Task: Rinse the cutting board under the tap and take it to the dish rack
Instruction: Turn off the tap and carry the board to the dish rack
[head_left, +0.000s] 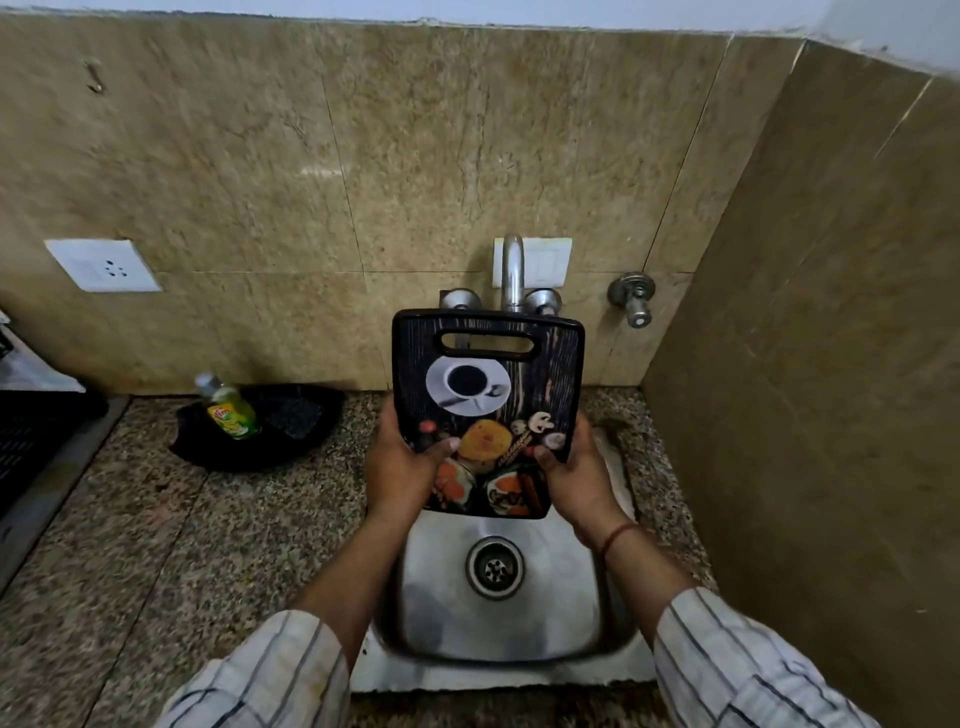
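Over the steel sink (519, 631), below the tap (511, 270), the left hand (397, 470) and the right hand (574, 475) each gripped the board (493, 364) by its lower edge, tilted up, probably so water could run off.

A speckled granite counter (156, 545) is seen running up to the tiled wall. A steel sink (519, 613) is set into it at the near right. At the far left, a black tray (291, 447) is laid on it, in which a green dish-soap bottle (231, 410) is stood. A black ribbed rack (31, 441) is placed at the left edge.
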